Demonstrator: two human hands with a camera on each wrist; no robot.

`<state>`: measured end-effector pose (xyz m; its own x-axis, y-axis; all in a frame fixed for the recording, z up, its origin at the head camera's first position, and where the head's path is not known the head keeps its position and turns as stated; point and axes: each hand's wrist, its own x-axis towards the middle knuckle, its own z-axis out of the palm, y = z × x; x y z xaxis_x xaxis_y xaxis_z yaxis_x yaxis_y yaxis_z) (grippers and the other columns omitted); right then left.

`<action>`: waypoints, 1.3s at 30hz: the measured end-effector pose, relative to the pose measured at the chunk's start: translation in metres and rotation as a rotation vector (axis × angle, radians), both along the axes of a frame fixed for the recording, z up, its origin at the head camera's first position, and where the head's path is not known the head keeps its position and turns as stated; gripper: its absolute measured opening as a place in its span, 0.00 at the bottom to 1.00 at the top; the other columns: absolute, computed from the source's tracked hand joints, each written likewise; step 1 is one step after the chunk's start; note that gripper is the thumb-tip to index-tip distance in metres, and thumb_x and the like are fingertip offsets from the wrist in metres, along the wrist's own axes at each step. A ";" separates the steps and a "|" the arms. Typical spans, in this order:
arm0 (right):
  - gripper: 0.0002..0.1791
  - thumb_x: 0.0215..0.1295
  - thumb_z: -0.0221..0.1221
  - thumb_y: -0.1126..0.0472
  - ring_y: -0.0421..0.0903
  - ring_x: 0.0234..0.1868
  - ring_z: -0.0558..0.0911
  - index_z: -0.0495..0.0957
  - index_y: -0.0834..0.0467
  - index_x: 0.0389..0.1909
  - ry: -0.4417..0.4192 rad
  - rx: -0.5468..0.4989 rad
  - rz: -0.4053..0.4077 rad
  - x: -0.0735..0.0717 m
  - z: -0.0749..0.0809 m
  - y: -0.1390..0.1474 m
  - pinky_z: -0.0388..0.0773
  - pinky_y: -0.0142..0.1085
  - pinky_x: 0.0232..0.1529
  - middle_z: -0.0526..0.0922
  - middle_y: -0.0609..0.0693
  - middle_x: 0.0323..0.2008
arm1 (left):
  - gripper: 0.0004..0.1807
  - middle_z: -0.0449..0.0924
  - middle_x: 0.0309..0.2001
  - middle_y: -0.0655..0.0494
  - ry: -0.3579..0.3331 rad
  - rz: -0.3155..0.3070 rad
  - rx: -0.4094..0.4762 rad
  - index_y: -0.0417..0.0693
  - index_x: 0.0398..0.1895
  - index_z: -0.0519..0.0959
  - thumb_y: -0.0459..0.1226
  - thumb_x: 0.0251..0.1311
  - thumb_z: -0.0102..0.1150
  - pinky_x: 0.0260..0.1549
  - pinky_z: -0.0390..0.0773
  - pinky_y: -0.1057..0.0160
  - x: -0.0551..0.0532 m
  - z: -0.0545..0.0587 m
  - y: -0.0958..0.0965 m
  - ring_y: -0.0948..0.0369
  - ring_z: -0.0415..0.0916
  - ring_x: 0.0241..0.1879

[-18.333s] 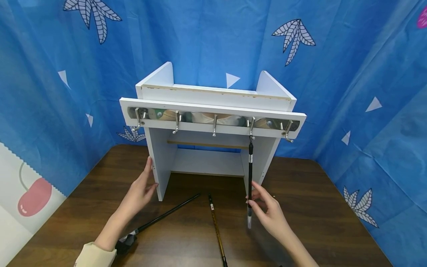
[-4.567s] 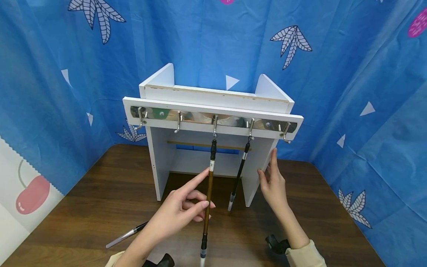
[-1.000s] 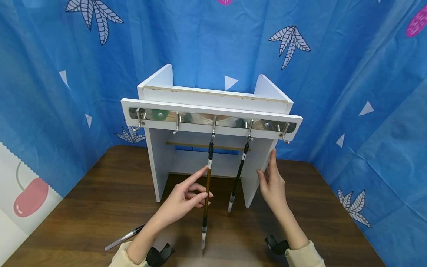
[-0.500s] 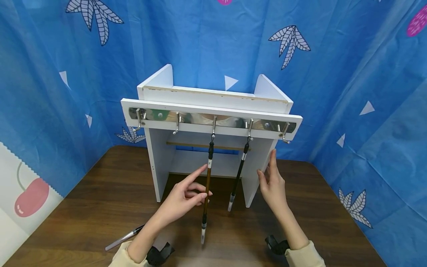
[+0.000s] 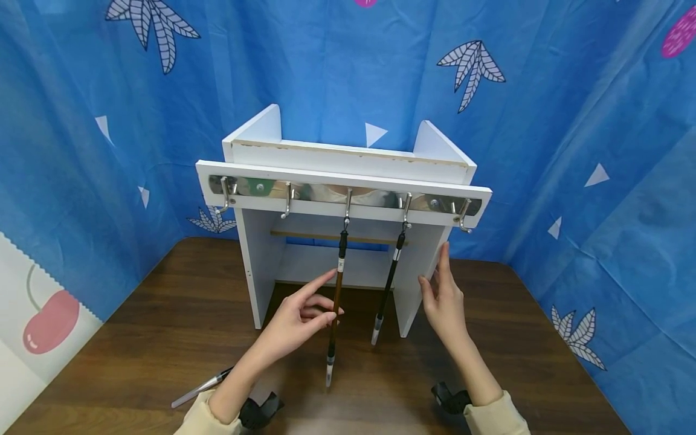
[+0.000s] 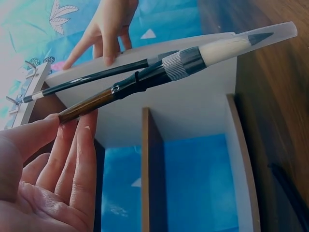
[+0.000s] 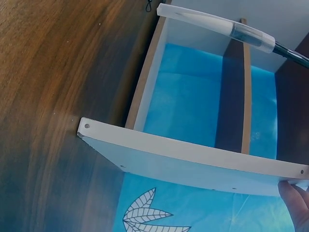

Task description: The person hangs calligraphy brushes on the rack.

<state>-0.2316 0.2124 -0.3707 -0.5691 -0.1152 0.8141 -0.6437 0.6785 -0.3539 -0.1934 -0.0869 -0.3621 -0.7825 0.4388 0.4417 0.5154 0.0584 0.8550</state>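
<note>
A brown-handled calligraphy brush (image 5: 338,290) with a clear cap over its pale bristles hangs by its loop from the middle metal hook (image 5: 348,205). My left hand (image 5: 296,320) pinches its handle between thumb and fingers, the index finger extended up along it. In the left wrist view the capped tip of that brush (image 6: 227,50) points away from the hand. One hook to the right hangs a black calligraphy brush (image 5: 387,290), also capped. My right hand (image 5: 446,302) touches the right side panel (image 5: 421,272) of the white shelf, its fingers mostly straight against the outer face.
The white shelf (image 5: 348,157) carries a hook rail (image 5: 326,174) across its front; the outer hooks bear nothing. Another capped brush (image 5: 201,388) lies on the brown wooden table (image 5: 163,314), partly hidden by my left forearm. A blue patterned curtain (image 5: 337,60) surrounds the table.
Earlier my right hand held the black brush and the brown one lay on the table; now both hang. In the last second, the brown brush's lower end has swung slightly toward the shelf.
</note>
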 end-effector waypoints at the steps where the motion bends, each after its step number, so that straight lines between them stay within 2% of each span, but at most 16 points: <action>1: 0.52 0.55 0.58 0.82 0.67 0.51 0.73 0.38 0.58 0.74 0.001 0.000 0.000 0.000 0.000 0.000 0.77 0.52 0.36 0.53 0.63 0.69 | 0.37 0.81 0.39 0.49 0.004 0.004 -0.002 0.52 0.71 0.58 0.28 0.60 0.59 0.33 0.80 0.61 -0.001 -0.001 0.000 0.57 0.81 0.33; 5: 0.52 0.55 0.58 0.82 0.67 0.51 0.73 0.38 0.58 0.74 0.008 -0.001 0.002 -0.001 -0.001 0.000 0.77 0.52 0.36 0.53 0.64 0.68 | 0.34 0.80 0.39 0.52 -0.004 0.031 -0.017 0.51 0.69 0.62 0.29 0.60 0.60 0.36 0.80 0.62 -0.004 -0.003 0.000 0.59 0.81 0.34; 9: 0.52 0.55 0.58 0.82 0.67 0.50 0.74 0.38 0.58 0.74 0.013 -0.004 0.006 -0.001 -0.001 0.000 0.77 0.52 0.34 0.54 0.65 0.68 | 0.28 0.80 0.39 0.52 -0.014 0.051 -0.031 0.45 0.64 0.67 0.29 0.59 0.60 0.35 0.80 0.63 -0.006 -0.005 0.000 0.60 0.81 0.35; 16: 0.52 0.55 0.58 0.81 0.67 0.51 0.73 0.38 0.58 0.74 -0.007 -0.001 0.013 -0.001 0.001 -0.001 0.77 0.52 0.34 0.52 0.63 0.69 | 0.25 0.81 0.39 0.52 0.009 0.093 -0.039 0.41 0.60 0.71 0.28 0.58 0.60 0.35 0.80 0.63 -0.010 -0.008 0.000 0.60 0.80 0.36; 24: 0.52 0.55 0.59 0.81 0.66 0.49 0.75 0.39 0.58 0.74 0.013 0.007 -0.003 -0.001 0.000 0.000 0.78 0.51 0.34 0.53 0.63 0.69 | 0.27 0.81 0.39 0.54 0.007 0.121 -0.017 0.47 0.63 0.70 0.31 0.58 0.62 0.38 0.79 0.63 -0.015 -0.012 0.002 0.60 0.79 0.38; 28: 0.52 0.55 0.58 0.81 0.66 0.49 0.75 0.38 0.59 0.73 0.018 0.004 0.002 -0.001 -0.001 0.000 0.79 0.51 0.33 0.53 0.63 0.69 | 0.27 0.81 0.39 0.54 0.006 0.113 0.004 0.47 0.62 0.70 0.31 0.58 0.62 0.38 0.79 0.62 -0.017 -0.013 0.002 0.60 0.79 0.38; 33: 0.51 0.55 0.58 0.81 0.66 0.49 0.75 0.39 0.59 0.73 0.026 0.000 0.005 -0.002 -0.002 0.001 0.79 0.52 0.32 0.53 0.64 0.68 | 0.25 0.81 0.40 0.51 0.018 0.095 0.012 0.42 0.60 0.72 0.31 0.58 0.61 0.38 0.79 0.59 -0.020 -0.017 0.001 0.58 0.79 0.38; 39: 0.51 0.55 0.58 0.82 0.66 0.50 0.75 0.39 0.60 0.73 0.026 0.000 0.004 -0.002 -0.002 0.001 0.78 0.52 0.34 0.53 0.63 0.69 | 0.24 0.80 0.41 0.49 -0.002 0.102 -0.007 0.38 0.59 0.72 0.29 0.58 0.61 0.38 0.79 0.61 -0.020 -0.019 0.002 0.57 0.79 0.39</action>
<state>-0.2332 0.2131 -0.3731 -0.5470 -0.1170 0.8289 -0.6554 0.6759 -0.3371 -0.2132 -0.0853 -0.3812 -0.8242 0.3602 0.4370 0.5045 0.1165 0.8555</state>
